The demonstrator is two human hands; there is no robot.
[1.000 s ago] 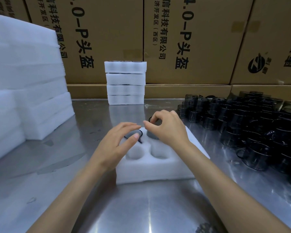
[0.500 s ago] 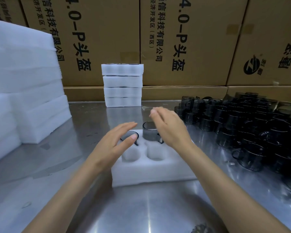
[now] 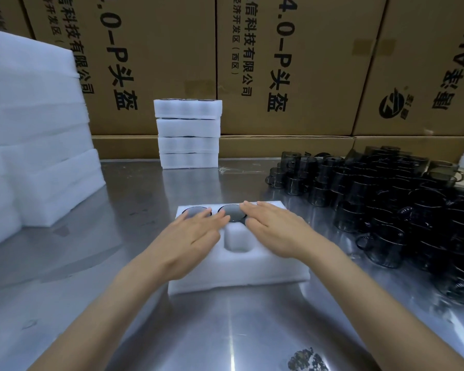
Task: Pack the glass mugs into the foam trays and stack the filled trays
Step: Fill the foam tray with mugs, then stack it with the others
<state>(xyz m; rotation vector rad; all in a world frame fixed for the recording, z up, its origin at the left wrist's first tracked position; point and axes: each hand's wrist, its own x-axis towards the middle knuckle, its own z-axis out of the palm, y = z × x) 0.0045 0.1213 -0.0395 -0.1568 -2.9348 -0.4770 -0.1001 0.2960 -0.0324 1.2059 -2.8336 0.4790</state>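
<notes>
A white foam tray [image 3: 241,274] lay on the steel table [image 3: 118,263] directly before the person. Two dark glass mugs sat sunk in its far pockets: one mug [image 3: 196,212] at the tray's 11 o'clock and a second mug [image 3: 232,212] at its 12 o'clock. A near pocket [image 3: 236,241] at the tray's centre stood unfilled.

The left hand [image 3: 190,236] lay flat over the tray's left side, fingers straight and released, grasping nothing; its fingertips [image 3: 212,218] reached the near rim of the first mug. The right hand [image 3: 276,227] lay likewise flat, fingers extended and released; its fingertips [image 3: 248,207] rested across the right edge of the second mug. Whether either hand pressed down could not be determined.

A stack of filled trays [image 3: 188,133] stood at 12 o'clock by the cardboard boxes [image 3: 292,62]. Loose mugs [image 3: 386,199] were massed at 2 to 3 o'clock. Piled foam [image 3: 35,129] stood at 10 o'clock.
</notes>
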